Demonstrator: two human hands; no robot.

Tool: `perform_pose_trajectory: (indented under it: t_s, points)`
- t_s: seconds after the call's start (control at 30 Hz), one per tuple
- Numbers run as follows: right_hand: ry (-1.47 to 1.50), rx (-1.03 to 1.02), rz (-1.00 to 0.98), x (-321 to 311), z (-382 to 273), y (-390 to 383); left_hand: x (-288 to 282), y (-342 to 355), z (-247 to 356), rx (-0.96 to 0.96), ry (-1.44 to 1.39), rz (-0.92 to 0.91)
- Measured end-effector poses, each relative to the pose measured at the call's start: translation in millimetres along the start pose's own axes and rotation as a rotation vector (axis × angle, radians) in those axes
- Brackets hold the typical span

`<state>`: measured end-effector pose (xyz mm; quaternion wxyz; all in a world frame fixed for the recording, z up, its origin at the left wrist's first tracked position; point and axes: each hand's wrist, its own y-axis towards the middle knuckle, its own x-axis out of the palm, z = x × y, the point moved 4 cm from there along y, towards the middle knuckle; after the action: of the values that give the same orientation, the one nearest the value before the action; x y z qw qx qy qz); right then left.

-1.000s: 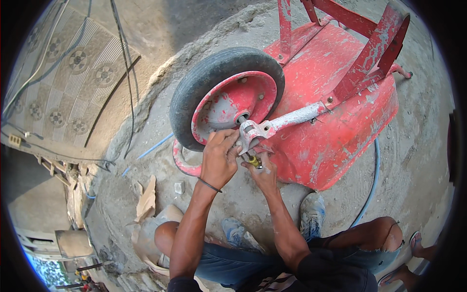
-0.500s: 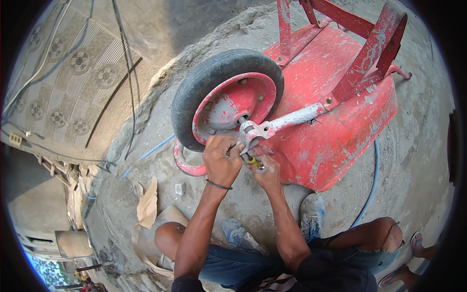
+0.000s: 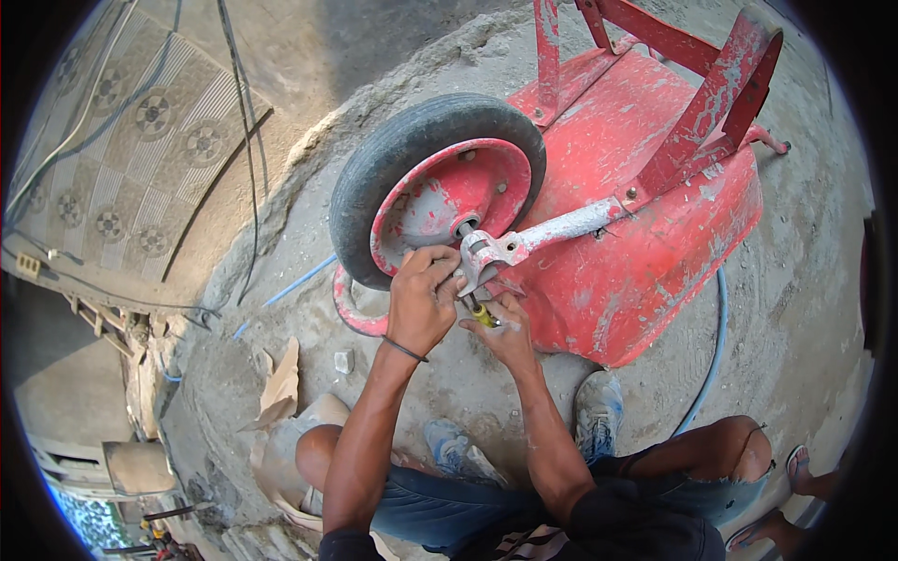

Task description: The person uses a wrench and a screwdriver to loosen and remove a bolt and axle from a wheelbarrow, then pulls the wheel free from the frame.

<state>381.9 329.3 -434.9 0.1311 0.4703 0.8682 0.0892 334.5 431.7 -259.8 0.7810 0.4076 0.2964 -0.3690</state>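
A red wheelbarrow (image 3: 645, 252) with worn paint lies upside down in front of me. Its wheel (image 3: 438, 192) has a black tyre and a red-and-grey rim. At the near end of the axle is a whitish metal bracket (image 3: 480, 262), joined to the frame tube. My left hand (image 3: 421, 304) pinches the bracket's left edge, its fingertips partly hidden. My right hand (image 3: 508, 335) grips a screwdriver (image 3: 484, 316) by its yellow handle, just below the bracket. The shaft points up at the bracket's underside; its tip is hard to make out.
A blue hose (image 3: 718, 346) curves along the right of the wheelbarrow. Torn brown paper (image 3: 279, 388) and a small pale block (image 3: 344, 361) lie left of my arms. My shoes (image 3: 599, 411) are close below. Another person's feet (image 3: 797, 467) show at lower right.
My right hand has turned slightly around the screwdriver, and more of the yellow handle shows. The left hand has shifted a little at the bracket. The wheelbarrow stays in place.
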Motion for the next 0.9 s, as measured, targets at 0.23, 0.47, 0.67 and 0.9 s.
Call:
perform_pose_trajectory:
  t_s: [0.23, 0.47, 0.67, 0.9]
  points:
    - [0.077, 0.224, -0.339, -12.0, -1.9, 8.0, 1.9, -4.8, 4.3, 0.017, 0.076, 0.114]
    - [-0.071, 0.046, 0.071, -11.4, -4.2, 3.6, 6.4, -12.9, 9.0, 0.027, 0.189, 0.256]
    - [0.059, 0.180, 0.006, -1.8, -0.5, -3.5, -8.2, -0.1, 10.9, 0.039, 0.142, 0.085]
    - [0.158, 0.162, -0.197, -10.7, 6.7, 2.6, -4.3, -3.1, 3.7, 0.034, 0.075, 0.023]
